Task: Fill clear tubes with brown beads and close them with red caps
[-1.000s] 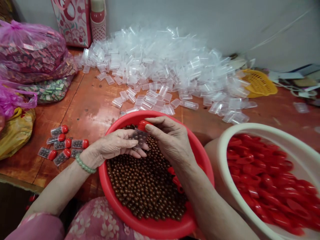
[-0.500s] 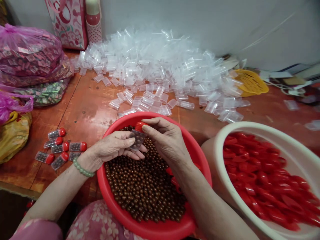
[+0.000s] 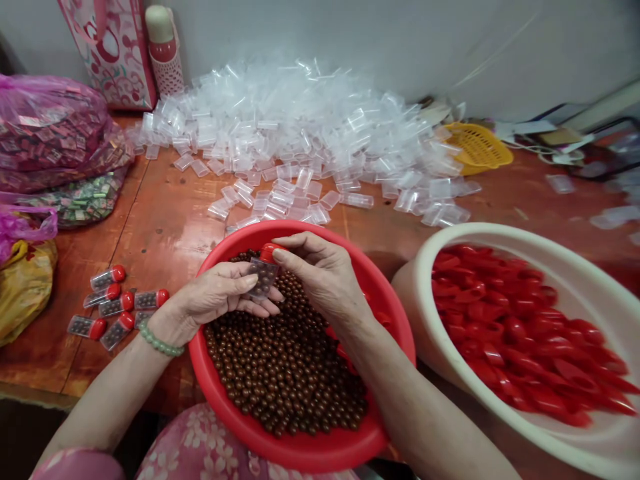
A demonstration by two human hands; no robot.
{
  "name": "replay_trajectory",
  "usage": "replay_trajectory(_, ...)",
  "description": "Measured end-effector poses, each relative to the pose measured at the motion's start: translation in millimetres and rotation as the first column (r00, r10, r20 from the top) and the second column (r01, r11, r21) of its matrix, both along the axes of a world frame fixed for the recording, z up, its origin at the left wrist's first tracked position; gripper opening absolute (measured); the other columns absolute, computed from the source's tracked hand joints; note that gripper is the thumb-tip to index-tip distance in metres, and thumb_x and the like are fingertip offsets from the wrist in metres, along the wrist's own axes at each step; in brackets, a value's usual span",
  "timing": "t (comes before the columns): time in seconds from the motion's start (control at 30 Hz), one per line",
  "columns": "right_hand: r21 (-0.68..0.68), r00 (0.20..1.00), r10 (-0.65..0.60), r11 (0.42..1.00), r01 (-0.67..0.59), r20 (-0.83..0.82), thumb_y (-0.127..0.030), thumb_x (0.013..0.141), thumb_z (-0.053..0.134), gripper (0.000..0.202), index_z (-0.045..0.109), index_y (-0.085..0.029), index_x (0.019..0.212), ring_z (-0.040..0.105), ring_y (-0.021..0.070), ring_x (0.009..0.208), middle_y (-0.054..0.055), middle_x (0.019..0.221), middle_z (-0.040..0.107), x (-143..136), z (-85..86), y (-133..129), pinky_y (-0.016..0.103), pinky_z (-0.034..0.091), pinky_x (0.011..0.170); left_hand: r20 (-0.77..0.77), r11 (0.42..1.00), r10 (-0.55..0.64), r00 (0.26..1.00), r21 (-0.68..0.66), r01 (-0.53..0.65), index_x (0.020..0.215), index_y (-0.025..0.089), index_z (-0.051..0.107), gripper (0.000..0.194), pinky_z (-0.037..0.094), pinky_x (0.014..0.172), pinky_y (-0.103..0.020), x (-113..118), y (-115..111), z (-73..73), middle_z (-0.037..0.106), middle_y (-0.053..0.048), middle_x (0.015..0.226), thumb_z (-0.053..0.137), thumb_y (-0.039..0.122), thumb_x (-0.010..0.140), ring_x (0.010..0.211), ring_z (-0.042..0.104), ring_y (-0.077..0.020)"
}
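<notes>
Over a red basin (image 3: 225,417) of small brown balls (image 3: 287,373), my left hand (image 3: 220,293) pinches a clear flat plastic case (image 3: 263,279) filled with dark balls. My right hand (image 3: 320,270) grips the red cap (image 3: 271,253) at the top of that case between thumb and fingers. Whether the cap is fully seated I cannot tell. A few red pieces lie in the basin beneath my right forearm. Left of my left wrist, several capped, filled cases (image 3: 116,304) lie on the wooden table.
A white basin (image 3: 425,293) of red plastic caps (image 3: 515,333) stands at the right. Behind is a heap of clear cases (image 3: 300,133), with a yellow basket (image 3: 477,148) beside it. Filled plastic bags (image 3: 55,133), a patterned bag (image 3: 117,53) and a bottle (image 3: 163,50) are at the left.
The view has shifted slightly, so most things sit a little further left. Both hands keep their hold on the case and its red cap.
</notes>
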State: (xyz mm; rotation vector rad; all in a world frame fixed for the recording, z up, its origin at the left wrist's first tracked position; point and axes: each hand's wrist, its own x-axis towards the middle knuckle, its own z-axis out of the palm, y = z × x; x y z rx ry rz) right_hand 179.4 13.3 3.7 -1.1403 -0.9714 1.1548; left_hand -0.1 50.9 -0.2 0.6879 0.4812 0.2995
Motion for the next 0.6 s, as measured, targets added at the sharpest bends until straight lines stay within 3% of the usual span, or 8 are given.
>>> replay_trajectory(0.33, -0.034, 1.000, -0.007, 0.999, 0.008, 0.025, -0.031, 0.072, 0.079, 0.015, 0.073, -0.023, 0.083, 0.064, 0.0111, 0.070, -0.002, 0.078, 0.073, 2.6, 1.8, -0.6, 0.025, 0.054, 0.069, 0.026, 1.000, 0.000, 1.000, -0.021, 0.000, 0.107, 0.008, 0.064, 0.038, 0.058, 0.075, -0.027, -0.4, 0.9, -2.2, 0.072, -0.014, 0.099, 0.074, 0.032, 0.079, 0.084, 0.073, -0.0204)
replay_trajectory(0.6, -0.060, 0.999, 0.025, 0.998, -0.028, -0.048, -0.028, 0.073, 0.079, 0.014, 0.074, -0.024, 0.084, 0.066, 0.0103, 0.073, -0.003, 0.081, 0.074, 4.0, 0.8, 0.6, 0.024, 0.053, 0.074, 0.023, 1.000, -0.007, 1.000, -0.008, 0.007, 0.106, 0.007, 0.064, 0.037, 0.057, 0.076, -0.027, -0.6, 0.4, -2.5, 0.072, -0.014, 0.101, 0.072, 0.033, 0.081, 0.084, 0.072, -0.0188)
